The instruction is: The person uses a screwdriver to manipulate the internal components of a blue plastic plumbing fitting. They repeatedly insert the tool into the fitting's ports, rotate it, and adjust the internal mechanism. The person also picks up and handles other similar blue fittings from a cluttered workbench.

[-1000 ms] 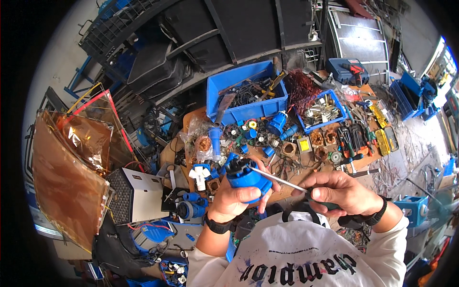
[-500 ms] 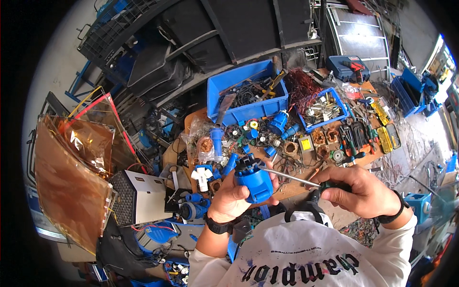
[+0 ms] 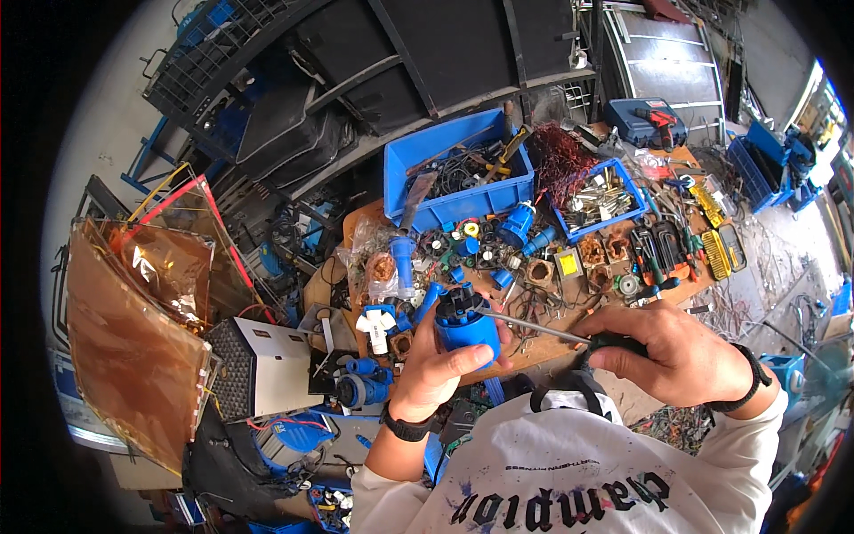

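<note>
A blue cylindrical plastic housing [image 3: 468, 335] with a black fitting [image 3: 460, 305] on top stands nearly upright in my left hand [image 3: 431, 381]. The thumb crosses its front and the other fingers wrap behind it. In my right hand [image 3: 669, 358] is a screwdriver, its dark handle mostly hidden by the closed fingers. The long metal screwdriver shaft [image 3: 536, 327] points left, and its tip meets the rim near the black fitting. Whether it sits in a screw or a slot I cannot tell. Both hands are in front of the cluttered bench's near edge.
The wooden bench [image 3: 525, 358] carries a blue crate [image 3: 471, 211] of cables and tools, a smaller blue tray [image 3: 614, 219] of metal parts, and several blue fittings. Pliers and a yellow bit case [image 3: 714, 254] lie at right. A white-and-black box [image 3: 276, 369] stands at left.
The blue housing has turned in my left hand, and the thumb now lies farther across its front. My right hand has shifted slightly, with the screwdriver tip still at the housing's top.
</note>
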Demonstrator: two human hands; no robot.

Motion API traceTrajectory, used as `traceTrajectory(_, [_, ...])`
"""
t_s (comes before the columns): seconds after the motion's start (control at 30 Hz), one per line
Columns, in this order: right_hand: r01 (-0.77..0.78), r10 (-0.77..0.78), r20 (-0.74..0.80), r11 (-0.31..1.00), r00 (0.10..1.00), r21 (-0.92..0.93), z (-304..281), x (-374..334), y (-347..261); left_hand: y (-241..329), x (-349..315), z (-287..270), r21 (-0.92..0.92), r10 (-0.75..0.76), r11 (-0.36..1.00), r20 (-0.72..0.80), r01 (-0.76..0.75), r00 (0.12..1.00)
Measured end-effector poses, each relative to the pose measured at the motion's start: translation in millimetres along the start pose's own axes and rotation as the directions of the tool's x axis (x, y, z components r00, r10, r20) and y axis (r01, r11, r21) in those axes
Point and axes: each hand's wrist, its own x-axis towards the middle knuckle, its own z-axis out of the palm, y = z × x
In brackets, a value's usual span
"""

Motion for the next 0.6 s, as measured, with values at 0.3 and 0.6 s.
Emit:
traceTrajectory(0.3, [-0.017, 0.017, -0.010, 1.000, 1.000, -0.019, 5, 1, -4, 0, 3, 5, 0.201, 0.117, 0.975, -0.085, -0.098, 0.989])
traceTrajectory(0.6, [0.025, -0.040, -0.077, 0.982, 0.996, -0.185, 27, 7, -5, -22, 21, 0, 0.513, 0.459, 0.799, -0.180, -0.316, 0.870])
